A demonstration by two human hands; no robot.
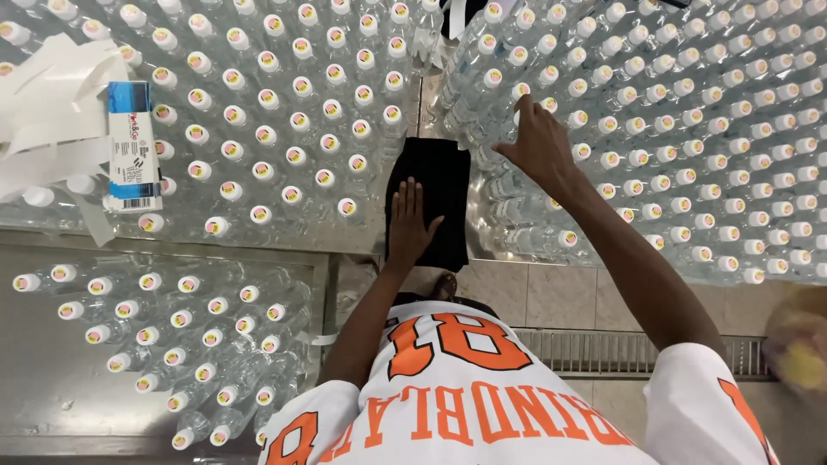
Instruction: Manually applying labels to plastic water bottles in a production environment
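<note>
- Left hand (412,222) lies flat, palm down, on a black cloth (439,185); fingers (408,196) straight & close together, thumb out to the side, pinching nothing.
- Cloth sits on the metal bench (284,244), in the narrow gap betw. two big blocks of bottles, hanging a bit over the near edge.
- Right hand (538,138) reaches fwd onto the right block of water bottles (689,129); fingers curled over the caps at the block's left edge, touching the tops. Can't tell if it grips one.
- Left block of bottles (276,112) stands just left of the cloth: clear plastic, white caps w/ small coloured stickers, packed tight.
- Both blocks hem the cloth in on either side; little free room around the left hand.
- Far left, on top of the bottles: a blue & white label strip (133,146) & a heap of white paper strips (52,112).
- Lower left: third batch of bottles (172,336) on a lower metal surface, looser rows.
- Tiled floor (551,293) below w/ a metal drain grate (637,351) running right.
- Person wears a white shirt w/ orange print (465,405).
</note>
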